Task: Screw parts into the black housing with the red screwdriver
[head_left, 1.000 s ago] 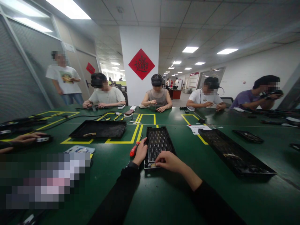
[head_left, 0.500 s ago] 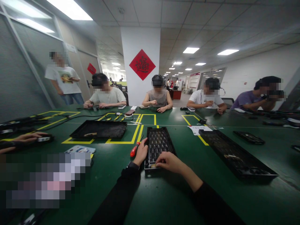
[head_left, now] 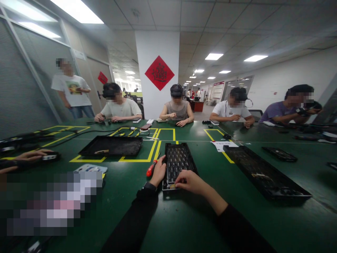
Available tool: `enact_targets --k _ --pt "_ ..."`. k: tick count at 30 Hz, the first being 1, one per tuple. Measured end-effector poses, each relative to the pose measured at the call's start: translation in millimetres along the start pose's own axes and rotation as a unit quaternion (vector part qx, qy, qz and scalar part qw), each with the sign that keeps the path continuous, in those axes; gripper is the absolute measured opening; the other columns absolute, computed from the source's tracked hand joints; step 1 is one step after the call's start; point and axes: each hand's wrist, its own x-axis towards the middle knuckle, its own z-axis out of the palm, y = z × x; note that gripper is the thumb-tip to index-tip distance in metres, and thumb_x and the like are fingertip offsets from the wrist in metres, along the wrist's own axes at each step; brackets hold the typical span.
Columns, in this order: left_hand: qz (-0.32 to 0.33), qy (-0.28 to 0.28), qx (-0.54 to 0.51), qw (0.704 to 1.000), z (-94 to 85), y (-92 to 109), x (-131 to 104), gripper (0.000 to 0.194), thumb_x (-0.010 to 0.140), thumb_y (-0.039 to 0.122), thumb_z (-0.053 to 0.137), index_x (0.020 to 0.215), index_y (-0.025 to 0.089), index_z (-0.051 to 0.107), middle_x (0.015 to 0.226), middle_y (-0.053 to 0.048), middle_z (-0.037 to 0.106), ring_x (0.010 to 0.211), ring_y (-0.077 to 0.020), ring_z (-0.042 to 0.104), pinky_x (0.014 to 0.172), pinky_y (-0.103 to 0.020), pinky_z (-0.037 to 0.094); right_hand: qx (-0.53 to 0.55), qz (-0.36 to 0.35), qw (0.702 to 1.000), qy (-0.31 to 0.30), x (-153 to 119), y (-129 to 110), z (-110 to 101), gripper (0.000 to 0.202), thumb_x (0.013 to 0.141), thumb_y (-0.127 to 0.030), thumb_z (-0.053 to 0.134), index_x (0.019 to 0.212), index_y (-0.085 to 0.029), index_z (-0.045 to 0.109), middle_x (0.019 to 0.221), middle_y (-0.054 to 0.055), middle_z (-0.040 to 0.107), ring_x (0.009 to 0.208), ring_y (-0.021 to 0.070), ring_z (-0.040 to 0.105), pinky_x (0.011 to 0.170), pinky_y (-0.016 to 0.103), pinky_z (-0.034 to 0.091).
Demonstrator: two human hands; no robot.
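Note:
In front of me on the green table lies a black rectangular case point(head_left: 179, 158), its inside filled with rows of small shiny parts. My left hand point(head_left: 159, 170) grips the case's left edge, thumb along the rim. At the near end, the thumb and fingertips of my right hand point(head_left: 190, 181) are pinched together beside a small yellowish piece point(head_left: 173, 186) in the case's corner. Whatever those fingertips hold, if anything, is hidden. A screwdriver with a red and black handle point(head_left: 151, 169) lies just left of my left hand, its shaft pointing away.
Long black trays lie at the left point(head_left: 112, 146) and right point(head_left: 265, 174), each with a pale strip inside. A white paper sheet point(head_left: 224, 146) is at the right tray's far end. Another person's hand point(head_left: 34, 154) reaches in from the left. Several people sit across the table.
Both my hands and the case keep the same position. The camera view shifts very slightly, and the seated person at far right moves their head and hands a little.

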Motion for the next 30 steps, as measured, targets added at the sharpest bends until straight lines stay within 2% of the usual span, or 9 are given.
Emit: enact_targets --k 20,30 --pt "0.002 -0.001 0.000 1.000 -0.1 -2.2 0.9 0.054 0.069 0.006 0.039 0.121 0.015 0.047 0.128 -0.009 0.048 0.121 -0.0190 0.041 0.106 -0.036 0.027 0.016 0.017 1.000 -0.005 -1.4 2.4 0.9 0.018 0.079 -0.033 0.059 0.082 -0.018 0.067 0.074 0.001 0.064 0.065 0.0109 0.054 0.061 0.021 0.039" --pt "0.009 -0.001 0.004 1.000 -0.5 -4.9 1.9 0.054 0.068 0.006 0.039 0.120 0.016 0.048 0.127 -0.008 0.049 0.121 -0.0192 0.042 0.106 -0.037 0.027 0.033 0.006 0.999 -0.006 0.7 1.5 1.0 0.019 0.078 -0.033 0.059 0.086 -0.018 0.068 0.078 0.002 0.065 0.067 0.0108 0.054 0.061 0.021 0.039"
